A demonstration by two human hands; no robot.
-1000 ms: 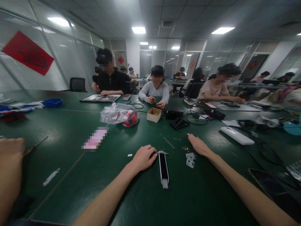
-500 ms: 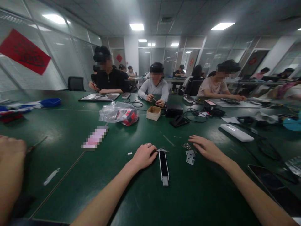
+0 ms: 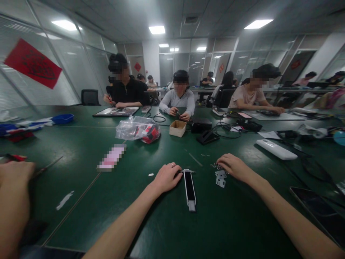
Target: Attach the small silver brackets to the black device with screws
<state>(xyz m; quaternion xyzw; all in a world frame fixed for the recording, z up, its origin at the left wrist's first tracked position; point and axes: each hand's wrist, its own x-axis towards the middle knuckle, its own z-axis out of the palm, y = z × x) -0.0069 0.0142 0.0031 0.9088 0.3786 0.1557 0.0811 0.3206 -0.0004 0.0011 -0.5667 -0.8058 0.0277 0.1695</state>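
Observation:
A long black device (image 3: 190, 190) in a white frame lies on the green table, with a pale grey tab at its near end. A thin metal rod crosses its far end. My left hand (image 3: 167, 178) rests left of it, fingers bent and pressed together, fingertips on the rod's left end. Over a small heap of metal rings (image 3: 214, 165), my right hand (image 3: 234, 166) reaches in from the right with its fingers bent down and closed; what is between them is hidden. Small grey metal plates (image 3: 220, 182) with holes lie just below those fingertips.
Ahead are a clear bag (image 3: 129, 128) with red items, a small open box (image 3: 178, 130) and a black stand (image 3: 207, 137). A white device (image 3: 276, 149) and a dark phone (image 3: 318, 212) lie right. At left, another person's hand (image 3: 16, 176) is near a thin tool.
My right hand has lowered its fingers from a spread pose onto the metal rings. My left hand stays beside the device. The whole view has shifted slightly.

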